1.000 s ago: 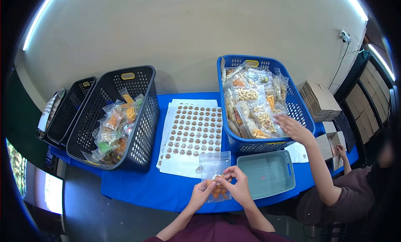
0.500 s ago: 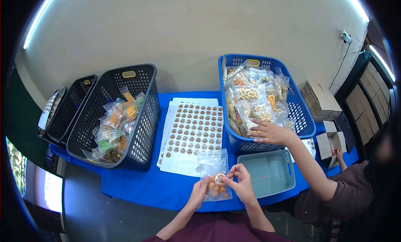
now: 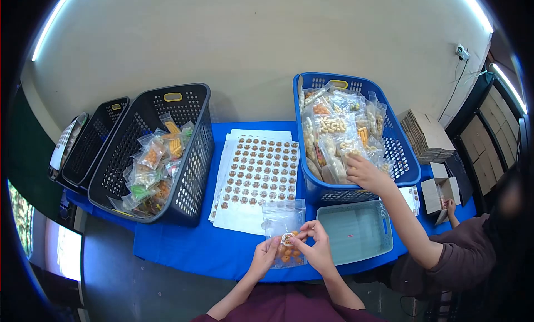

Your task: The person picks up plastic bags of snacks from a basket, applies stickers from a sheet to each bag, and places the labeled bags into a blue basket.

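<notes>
A clear zip bag (image 3: 285, 216) with orange round snacks in its lower part is held up at the table's front edge. My left hand (image 3: 263, 259) pinches its left side. On the right side, my right hand (image 3: 315, 249) has its fingers closed at a round sticker (image 3: 287, 239) on the bag's front. Just behind the bag lie white sheets (image 3: 258, 172) with rows of round brown stickers. An open green tray (image 3: 357, 233) stands right of my right hand.
Left, a dark basket (image 3: 204, 155) holds snack bags, with more baskets beyond. Back right, a blue basket (image 3: 403, 149) is full of bags; a co-worker's hand (image 3: 370, 173) reaches into it. Folded cartons (image 3: 425, 134) and a small box (image 3: 439, 191), with the co-worker's other hand, are far right.
The co-worker's hand has moved right and its fingers now dip among the bags in the blue basket. My fingers have shifted slightly at the sticker; both hands still hold the bag.
</notes>
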{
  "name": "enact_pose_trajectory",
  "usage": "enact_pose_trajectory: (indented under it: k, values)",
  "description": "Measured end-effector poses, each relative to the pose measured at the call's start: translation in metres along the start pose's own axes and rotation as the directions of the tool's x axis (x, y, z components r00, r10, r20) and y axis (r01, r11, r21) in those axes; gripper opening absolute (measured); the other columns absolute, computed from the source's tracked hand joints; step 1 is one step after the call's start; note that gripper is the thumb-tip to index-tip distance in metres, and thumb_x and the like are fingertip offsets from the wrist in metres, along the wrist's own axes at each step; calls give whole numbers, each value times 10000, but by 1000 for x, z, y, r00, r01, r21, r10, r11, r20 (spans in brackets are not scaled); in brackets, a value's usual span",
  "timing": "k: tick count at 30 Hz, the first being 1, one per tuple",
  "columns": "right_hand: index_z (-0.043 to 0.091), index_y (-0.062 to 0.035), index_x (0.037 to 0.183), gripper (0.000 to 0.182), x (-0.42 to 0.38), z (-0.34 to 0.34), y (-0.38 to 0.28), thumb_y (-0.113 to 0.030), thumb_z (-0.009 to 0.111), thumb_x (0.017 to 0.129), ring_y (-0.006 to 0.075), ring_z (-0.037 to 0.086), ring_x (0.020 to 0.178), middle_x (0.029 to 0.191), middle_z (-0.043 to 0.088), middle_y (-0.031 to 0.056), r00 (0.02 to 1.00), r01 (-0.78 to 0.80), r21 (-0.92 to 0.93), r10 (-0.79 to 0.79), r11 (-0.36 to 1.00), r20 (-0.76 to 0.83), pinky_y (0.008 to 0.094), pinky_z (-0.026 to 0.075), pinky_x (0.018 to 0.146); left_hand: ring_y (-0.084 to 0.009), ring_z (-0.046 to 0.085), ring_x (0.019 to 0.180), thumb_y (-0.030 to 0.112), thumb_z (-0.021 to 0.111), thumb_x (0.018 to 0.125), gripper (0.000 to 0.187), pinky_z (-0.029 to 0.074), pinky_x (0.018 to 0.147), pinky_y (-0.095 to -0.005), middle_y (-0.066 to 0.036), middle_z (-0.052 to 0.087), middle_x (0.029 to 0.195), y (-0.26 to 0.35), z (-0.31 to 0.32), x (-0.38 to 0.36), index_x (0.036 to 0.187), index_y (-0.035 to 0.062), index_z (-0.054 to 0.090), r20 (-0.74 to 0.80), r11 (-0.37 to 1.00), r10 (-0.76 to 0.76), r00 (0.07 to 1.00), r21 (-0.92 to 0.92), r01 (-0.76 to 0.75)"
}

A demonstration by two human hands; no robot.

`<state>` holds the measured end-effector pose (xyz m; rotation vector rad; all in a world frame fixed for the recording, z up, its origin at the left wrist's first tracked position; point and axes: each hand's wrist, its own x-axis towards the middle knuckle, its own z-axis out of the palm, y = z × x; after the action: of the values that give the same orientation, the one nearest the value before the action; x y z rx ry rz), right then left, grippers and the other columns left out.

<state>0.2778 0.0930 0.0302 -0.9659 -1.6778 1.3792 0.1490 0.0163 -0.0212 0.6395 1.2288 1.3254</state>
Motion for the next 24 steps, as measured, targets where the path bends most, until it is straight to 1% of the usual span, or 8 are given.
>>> enact_pose_trajectory:
  k: [5, 8, 11, 14, 17, 20, 23, 24]
  values:
    - [433, -9, 876, 292, 2, 3, 2, -19, 671, 706, 56, 517, 645, 695, 586, 52, 1000, 9, 4, -9, 1000, -5, 181, 401, 588, -57, 547, 751, 306, 407, 915, 383, 438, 629, -185, -52, 603, 889, 3, -3, -1, 1033, -28, 551, 6, 999, -36, 999, 22, 36]
    - [449, -20, 855, 284, 1, 4, 4, -39, 682, 694, 56, 511, 615, 667, 587, 38, 997, 57, -147, -63, 987, -36, 200, 398, 595, -88, 566, 808, 242, 459, 899, 321, 456, 687, -206, -69, 603, 923, -7, -5, 3, 1035, -36, 547, 19, 1000, -17, 1000, 4, 17]
    - [500, -71, 846, 270, -1, 7, -2, -211, 678, 700, 88, 477, 571, 651, 591, -21, 995, 44, -263, -64, 964, -70, 292, 263, 802, -9, 484, 612, 190, 527, 868, 257, 365, 496, -152, 3, 582, 775, 2, 6, 1, 1008, -21, 566, -20, 987, 135, 991, -90, -136]
    - [509, -73, 841, 262, -2, 10, -5, -210, 680, 698, 88, 448, 547, 659, 588, -18, 981, 131, -422, -179, 897, -77, 297, 282, 767, -33, 523, 735, 161, 533, 863, 246, 404, 594, -164, -40, 600, 886, 1, 2, 2, 1007, -35, 562, 4, 990, 107, 994, -91, -107]
    - [516, -72, 832, 277, -3, 13, -11, -231, 691, 688, 89, 428, 534, 638, 554, -20, 976, 119, -505, -195, 855, -100, 303, 279, 753, -36, 530, 718, 159, 517, 870, 236, 409, 582, -163, -34, 602, 865, -4, 1, 4, 1003, -30, 565, -8, 989, 124, 992, -85, -124]
    - [509, -56, 865, 340, -2, 11, -12, -243, 712, 667, 97, 412, 534, 664, 520, -5, 965, 94, -630, -226, 771, -133, 300, 300, 689, -44, 541, 724, 162, 505, 875, 232, 426, 593, -172, -39, 605, 870, -3, 0, 2, 997, -25, 567, -34, 988, 50, 998, -147, -54]
    - [486, -44, 904, 375, 1, 4, -4, -183, 735, 661, 76, 411, 596, 696, 482, -4, 980, 9, -368, -82, 930, -183, 251, 358, 645, -52, 552, 737, 169, 499, 878, 232, 441, 616, -181, -42, 608, 871, 3, -2, -1, 993, -21, 567, -27, 995, 17, 999, -94, -20]
    - [484, -35, 934, 399, 1, 3, 4, -180, 737, 663, 78, 440, 636, 728, 502, 6, 986, 16, -210, -50, 978, -158, 242, 377, 643, -53, 553, 745, 171, 501, 878, 235, 444, 628, -183, -44, 608, 877, 3, -2, -1, 997, -22, 565, -27, 995, 17, 1000, -100, -19]
